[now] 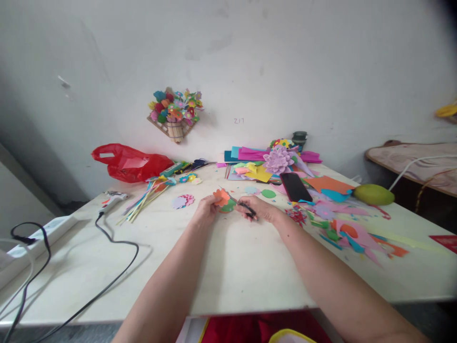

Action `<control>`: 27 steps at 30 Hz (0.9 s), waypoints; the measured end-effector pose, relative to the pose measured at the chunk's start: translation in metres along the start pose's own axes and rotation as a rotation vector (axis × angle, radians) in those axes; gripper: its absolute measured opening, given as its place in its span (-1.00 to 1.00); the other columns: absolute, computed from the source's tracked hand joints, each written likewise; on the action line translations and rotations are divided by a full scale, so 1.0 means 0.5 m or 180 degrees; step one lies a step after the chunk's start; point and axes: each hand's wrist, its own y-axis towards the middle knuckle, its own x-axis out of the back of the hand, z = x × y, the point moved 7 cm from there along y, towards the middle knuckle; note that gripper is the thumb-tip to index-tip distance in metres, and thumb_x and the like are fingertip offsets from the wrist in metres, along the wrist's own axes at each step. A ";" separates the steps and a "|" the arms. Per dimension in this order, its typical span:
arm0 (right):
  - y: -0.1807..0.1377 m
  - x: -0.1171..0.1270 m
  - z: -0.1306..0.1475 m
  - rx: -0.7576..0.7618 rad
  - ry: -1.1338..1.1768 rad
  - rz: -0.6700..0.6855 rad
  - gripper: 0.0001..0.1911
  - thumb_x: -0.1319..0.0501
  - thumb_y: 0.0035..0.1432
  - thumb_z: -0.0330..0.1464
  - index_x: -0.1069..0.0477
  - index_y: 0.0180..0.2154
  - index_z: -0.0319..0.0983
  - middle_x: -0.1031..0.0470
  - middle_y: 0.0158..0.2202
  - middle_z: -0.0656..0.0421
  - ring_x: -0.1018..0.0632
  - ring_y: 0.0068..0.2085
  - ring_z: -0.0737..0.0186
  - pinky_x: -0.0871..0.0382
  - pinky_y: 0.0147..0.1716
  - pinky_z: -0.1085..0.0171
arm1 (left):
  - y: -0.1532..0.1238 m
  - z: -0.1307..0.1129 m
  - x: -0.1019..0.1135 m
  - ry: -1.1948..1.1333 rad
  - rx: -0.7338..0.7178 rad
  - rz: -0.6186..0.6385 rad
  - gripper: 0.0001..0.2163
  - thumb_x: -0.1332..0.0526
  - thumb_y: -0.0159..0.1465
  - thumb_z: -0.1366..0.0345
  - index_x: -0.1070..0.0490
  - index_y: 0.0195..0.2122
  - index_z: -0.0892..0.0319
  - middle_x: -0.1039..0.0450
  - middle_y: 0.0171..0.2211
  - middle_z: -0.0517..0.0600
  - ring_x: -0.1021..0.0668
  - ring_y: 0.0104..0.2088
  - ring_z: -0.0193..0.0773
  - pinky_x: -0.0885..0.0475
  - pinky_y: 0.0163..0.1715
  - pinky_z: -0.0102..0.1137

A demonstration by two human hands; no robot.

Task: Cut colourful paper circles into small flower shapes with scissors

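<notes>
My left hand (pixel 205 208) is closed on an orange paper flower (pixel 221 196) with a green piece (pixel 228 206) under it, held just above the white table (pixel 221 267). My right hand (pixel 260 208) grips small scissors (pixel 238 202) whose blades point left into the paper. Both hands meet near the middle of the table, forearms stretched out from the near edge.
Paper scraps (pixel 353 233) lie right, with a black phone (pixel 295 186), a green mango (pixel 373 194) and stacked coloured sheets (pixel 260 164). A red plastic bag (pixel 130 163), flower sticks (pixel 146 197) and a glue gun (pixel 111 199) with black cord (pixel 117 247) lie left. A paper bouquet (pixel 175 113) hangs on the wall.
</notes>
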 end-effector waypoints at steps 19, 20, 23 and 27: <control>0.001 0.001 0.003 0.0079 0.0050 0.0071 -0.73 -0.19 -0.02 -0.18 -0.27 -0.49 -0.27 -0.30 -0.68 0.29 -0.30 -0.71 0.47 0.00 -0.78 0.45 | 0.005 -0.001 0.002 0.0065 -0.0013 0.0177 -0.81 -0.21 -0.05 0.56 -0.52 -0.39 0.35 -0.57 -0.38 0.11 -0.56 -0.43 -0.27 -0.47 -0.39 -0.45; 0.000 0.001 0.003 0.0076 0.0059 0.0077 -0.73 -0.19 -0.02 -0.18 -0.27 -0.49 -0.27 -0.30 -0.68 0.29 -0.30 -0.71 0.47 -0.01 -0.77 0.45 | 0.006 -0.001 0.002 0.0057 -0.0021 0.0203 -0.81 -0.21 -0.05 0.55 -0.52 -0.38 0.34 -0.57 -0.37 0.10 -0.56 -0.42 -0.27 -0.47 -0.39 -0.45; -0.001 0.000 0.007 0.0113 0.0109 0.0104 -0.73 -0.17 -0.01 -0.18 -0.28 -0.50 -0.27 -0.29 -0.67 0.29 -0.30 -0.71 0.47 -0.05 -0.76 0.45 | 0.005 -0.001 0.002 0.0042 0.0001 0.0232 -0.80 -0.22 -0.06 0.55 -0.52 -0.37 0.34 -0.57 -0.37 0.09 -0.56 -0.42 -0.29 -0.47 -0.40 -0.47; -0.003 0.000 0.011 0.0108 0.0122 0.0114 -0.73 -0.18 -0.01 -0.20 -0.29 -0.51 -0.28 -0.27 -0.69 0.30 -0.29 -0.72 0.47 -0.07 -0.75 0.44 | 0.002 -0.002 0.002 0.0059 0.0025 0.0202 -0.79 -0.22 -0.05 0.55 -0.51 -0.35 0.34 -0.56 -0.40 0.08 -0.56 -0.43 -0.29 -0.48 -0.41 -0.47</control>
